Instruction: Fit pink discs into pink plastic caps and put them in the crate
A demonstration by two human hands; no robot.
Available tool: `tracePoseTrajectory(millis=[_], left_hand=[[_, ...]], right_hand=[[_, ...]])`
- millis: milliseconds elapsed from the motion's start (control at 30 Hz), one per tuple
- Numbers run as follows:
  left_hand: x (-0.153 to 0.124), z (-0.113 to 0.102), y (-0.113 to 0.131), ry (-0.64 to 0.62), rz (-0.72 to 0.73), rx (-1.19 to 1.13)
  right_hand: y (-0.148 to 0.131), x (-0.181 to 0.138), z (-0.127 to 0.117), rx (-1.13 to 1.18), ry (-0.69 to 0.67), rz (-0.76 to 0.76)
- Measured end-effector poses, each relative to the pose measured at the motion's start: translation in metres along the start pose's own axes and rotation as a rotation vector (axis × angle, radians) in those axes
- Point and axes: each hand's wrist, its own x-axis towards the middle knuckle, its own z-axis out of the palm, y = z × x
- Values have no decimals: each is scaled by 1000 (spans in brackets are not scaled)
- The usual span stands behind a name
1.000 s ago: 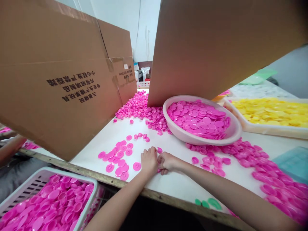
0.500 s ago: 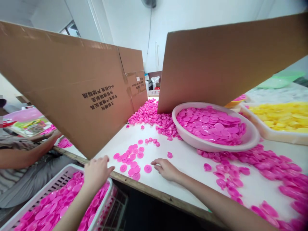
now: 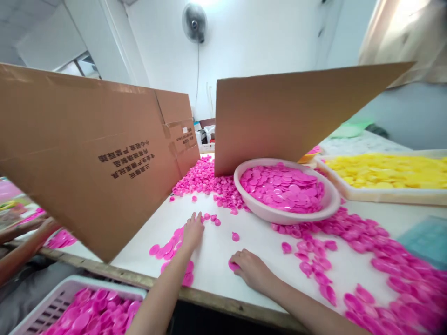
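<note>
My left hand [image 3: 193, 232] reaches over the white tabletop, fingers slightly apart, its tips by a short row of small pink cap-like pieces [image 3: 211, 217]. Under and beside its wrist lie several flat pink discs [image 3: 169, 250], partly hidden by the forearm. My right hand [image 3: 250, 269] rests low on the table, with its thumb and fingers closed on the edge of one pink disc [image 3: 233, 265]. Just beyond it sits a single pink cap-like piece [image 3: 235, 237].
Cardboard panels [image 3: 132, 125] stand left and right [image 3: 265, 121]. A basin rim [image 3: 244, 204] surrounds pink discs, beside a tray [image 3: 377, 195] of yellow pieces. Loose pink pieces [image 3: 366, 237] spread rightward. A white basket [image 3: 45, 302] sits below the table edge; another person's arm [image 3: 31, 251] is left.
My left hand has moved from above the basket onto the table, toward the small pieces. My right fingers have closed on the disc that lay beside them. The view has tilted up.
</note>
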Motion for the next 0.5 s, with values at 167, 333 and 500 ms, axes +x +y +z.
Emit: tracePoseTrajectory(millis=[167, 333, 500], left_hand=[[-18, 10, 12, -61, 109, -146], [-74, 19, 28, -114, 273, -549], [-91, 22, 33, -108, 183, -782]], right_hand=[[23, -18, -8, 202, 160, 103], [31, 5, -5, 649, 197, 326], [17, 40, 3, 885, 78, 367]])
